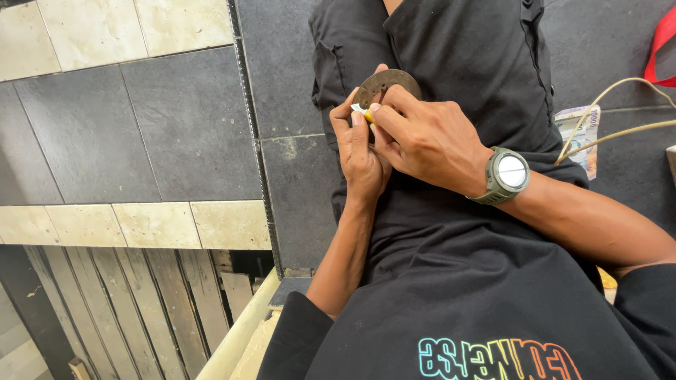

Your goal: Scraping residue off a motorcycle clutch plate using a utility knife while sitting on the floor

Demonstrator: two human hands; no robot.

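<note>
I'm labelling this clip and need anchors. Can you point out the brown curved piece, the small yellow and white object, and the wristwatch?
brown curved piece [391, 79]: head view, on its upper arc.
small yellow and white object [362, 111]: head view, on its white end.
wristwatch [510, 171]: head view, on its round face.

A tiled floor [190, 127] is stretching out beneath the seated person, dark grey slabs alternating with bands of pale cream tiles [134, 225]. A folded banknote [581, 134] is lying on the dark tiles at the right, with two beige cables [620, 134] running across the floor beside it.
</note>
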